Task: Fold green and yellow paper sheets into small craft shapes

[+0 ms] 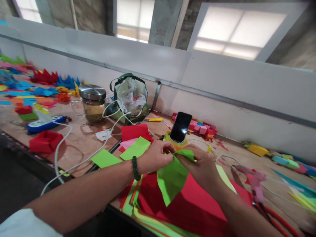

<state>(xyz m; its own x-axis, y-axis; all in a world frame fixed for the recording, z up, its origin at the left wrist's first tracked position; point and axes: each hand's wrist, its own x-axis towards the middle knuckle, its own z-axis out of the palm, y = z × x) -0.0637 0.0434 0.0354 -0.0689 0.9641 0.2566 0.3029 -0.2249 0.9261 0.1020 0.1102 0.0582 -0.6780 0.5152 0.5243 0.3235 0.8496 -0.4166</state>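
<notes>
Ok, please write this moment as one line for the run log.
left hand: holds green paper | right hand: holds same sheet | below: red paper stack | phone behind

Both forearms are bare; the left hand [155,156] has a bracelet [135,168] of dark green beads at its wrist — a white short sleeve [27,225] covers that upper arm; the right hand [201,166] wears nothing.

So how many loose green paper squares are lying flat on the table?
2: one green square near the white cable, another green square beside the left hand. More may hide under the stack.
</notes>
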